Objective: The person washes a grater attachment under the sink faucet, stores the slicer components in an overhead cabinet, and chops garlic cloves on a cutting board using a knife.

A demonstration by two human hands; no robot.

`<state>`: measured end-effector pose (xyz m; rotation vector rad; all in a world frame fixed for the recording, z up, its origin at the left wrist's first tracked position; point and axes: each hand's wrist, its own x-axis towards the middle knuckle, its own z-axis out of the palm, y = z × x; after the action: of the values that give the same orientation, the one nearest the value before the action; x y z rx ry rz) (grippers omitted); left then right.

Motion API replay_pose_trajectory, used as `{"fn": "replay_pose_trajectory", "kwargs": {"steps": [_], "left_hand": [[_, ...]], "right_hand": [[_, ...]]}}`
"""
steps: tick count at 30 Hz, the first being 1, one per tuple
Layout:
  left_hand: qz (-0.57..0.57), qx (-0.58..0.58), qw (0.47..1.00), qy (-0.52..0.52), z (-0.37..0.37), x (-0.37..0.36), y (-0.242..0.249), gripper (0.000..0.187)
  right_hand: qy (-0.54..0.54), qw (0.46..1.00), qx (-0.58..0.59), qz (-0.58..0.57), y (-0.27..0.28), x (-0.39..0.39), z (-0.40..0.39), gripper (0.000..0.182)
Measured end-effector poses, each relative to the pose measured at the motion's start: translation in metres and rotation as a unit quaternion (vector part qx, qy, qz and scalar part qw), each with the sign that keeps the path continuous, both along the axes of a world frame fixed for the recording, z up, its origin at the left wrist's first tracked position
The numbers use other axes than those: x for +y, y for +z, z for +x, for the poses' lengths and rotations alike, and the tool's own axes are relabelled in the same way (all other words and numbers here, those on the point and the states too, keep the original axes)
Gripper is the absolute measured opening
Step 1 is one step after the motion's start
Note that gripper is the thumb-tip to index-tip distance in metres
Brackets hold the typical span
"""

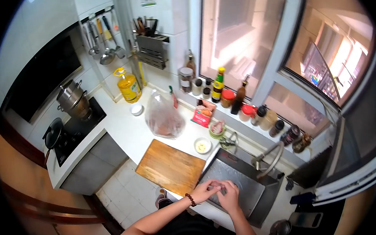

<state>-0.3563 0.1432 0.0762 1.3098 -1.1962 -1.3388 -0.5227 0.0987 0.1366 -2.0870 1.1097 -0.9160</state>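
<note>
Both hands meet over the sink point(226, 175), at its near edge. The left hand point(204, 190) has a bead bracelet point(190, 199) on its wrist. Its fingers curl in and touch the right hand point(230, 195). The two hands are pressed together around something small point(215, 187) and pale between the fingertips. It is too small to tell what it is.

The tap point(270, 159) stands past the right hand, bending over the sink. Just to the left of the left hand lies a wooden cutting board point(170, 166) on the white tabletop point(124, 130). Past the hands, beyond the board, sits a small white bowl point(202, 146) with something yellow in it. Farther away is a clear plastic bag point(164, 117) with something pinkish inside. A big yellow oil bottle point(129, 85) stands well beyond the bag, near the wall. Far to the left of the hands is the stove point(74, 128) with a metal pot point(72, 98) and a black pan point(52, 133) on it.
</note>
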Motion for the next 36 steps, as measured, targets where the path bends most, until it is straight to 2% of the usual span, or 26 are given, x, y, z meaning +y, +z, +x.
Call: {"fn": "replay_pose_trajectory", "kwargs": {"steps": [1, 3, 5, 6, 7, 8, 9, 11, 14, 16, 17, 19, 20, 23, 25, 26, 27, 29, 30, 31, 33, 36], "left_hand": [[-0.021, 0.008, 0.999, 0.03, 0.026, -0.004, 0.006, 0.04], [0.007, 0.051, 0.996, 0.07, 0.091, -0.015, 0.033, 0.034], [-0.05, 0.015, 0.996, 0.068, 0.182, -0.049, 0.067, 0.028], [-0.13, -0.079, 0.986, 0.075, 0.234, -0.072, 0.104, 0.024], [-0.176, -0.062, 0.978, 0.096, 0.284, -0.095, 0.14, 0.023], [-0.218, -0.111, 0.962, 0.123, 0.338, -0.126, 0.167, 0.025], [-0.234, -0.172, 0.94, 0.177, 0.383, -0.15, 0.205, 0.028], [-0.316, -0.206, 0.901, 0.214, 0.473, -0.211, 0.246, 0.03], [-0.286, -0.209, 0.907, 0.229, 0.553, -0.272, 0.3, 0.033], [-0.31, -0.294, 0.866, 0.258, 0.586, -0.312, 0.319, 0.039], [-0.313, -0.292, 0.869, 0.249, 0.599, -0.334, 0.324, 0.039], [-0.381, -0.352, 0.823, 0.233, 0.619, -0.376, 0.325, 0.043], [-0.392, -0.393, 0.804, 0.211, 0.626, -0.391, 0.326, 0.047], [-0.362, -0.409, 0.815, 0.192, 0.632, -0.421, 0.328, 0.05], [-0.32, -0.416, 0.839, 0.145, 0.633, -0.422, 0.343, 0.046], [-0.322, -0.425, 0.833, 0.143, 0.633, -0.425, 0.344, 0.042], [-0.323, -0.435, 0.828, 0.142, 0.634, -0.429, 0.345, 0.039], [-0.311, -0.421, 0.842, 0.132, 0.639, -0.435, 0.352, 0.035], [-0.296, -0.406, 0.855, 0.125, 0.64, -0.438, 0.353, 0.032], [-0.333, -0.379, 0.853, 0.135, 0.642, -0.44, 0.355, 0.027], [-0.332, -0.327, 0.875, 0.13, 0.64, -0.434, 0.374, 0.026], [-0.357, -0.275, 0.883, 0.132, 0.639, -0.425, 0.407, 0.033]], "right_hand": [[0.033, 0.999, 0.02, -0.003, 0.014, -0.011, 0.028, 0.022], [0.095, 0.993, 0.006, -0.064, 0.034, -0.049, 0.084, 0.025], [0.115, 0.984, 0.014, -0.138, 0.064, -0.096, 0.147, 0.024], [0.133, 0.981, -0.023, -0.142, 0.093, -0.12, 0.183, 0.025], [0.13, 0.979, -0.013, -0.155, 0.124, -0.144, 0.22, 0.024], [0.143, 0.971, -0.06, -0.182, 0.159, -0.166, 0.263, 0.025], [0.14, 0.971, -0.079, -0.176, 0.191, -0.185, 0.3, 0.026], [0.12, 0.974, -0.072, -0.178, 0.237, -0.234, 0.379, 0.03], [0.082, 0.985, -0.064, -0.136, 0.284, -0.305, 0.486, 0.045], [0.052, 0.989, -0.054, -0.127, 0.297, -0.348, 0.542, 0.055], [0.041, 0.989, -0.054, -0.128, 0.302, -0.369, 0.564, 0.055], [-0.035, 0.981, -0.026, -0.189, 0.301, -0.409, 0.599, 0.068], [-0.04, 0.981, -0.022, -0.186, 0.293, -0.429, 0.614, 0.068], [-0.089, 0.987, -0.089, -0.096, 0.283, -0.476, 0.643, 0.071], [-0.016, 0.995, -0.1, -0.02, 0.281, -0.488, 0.651, 0.063], [-0.057, 0.995, -0.069, -0.045, 0.276, -0.495, 0.659, 0.052], [-0.061, 0.995, -0.07, -0.047, 0.281, -0.49, 0.662, 0.052], [-0.063, 0.993, -0.098, 0.004, 0.292, -0.475, 0.665, 0.043], [-0.072, 0.991, -0.081, -0.079, 0.289, -0.484, 0.667, 0.034], [-0.041, 0.987, -0.135, -0.076, 0.299, -0.473, 0.666, 0.03], [-0.033, 0.984, -0.157, -0.077, 0.324, -0.464, 0.668, 0.03], [0.001, 0.979, -0.166, -0.117, 0.372, -0.458, 0.661, 0.033]]}}
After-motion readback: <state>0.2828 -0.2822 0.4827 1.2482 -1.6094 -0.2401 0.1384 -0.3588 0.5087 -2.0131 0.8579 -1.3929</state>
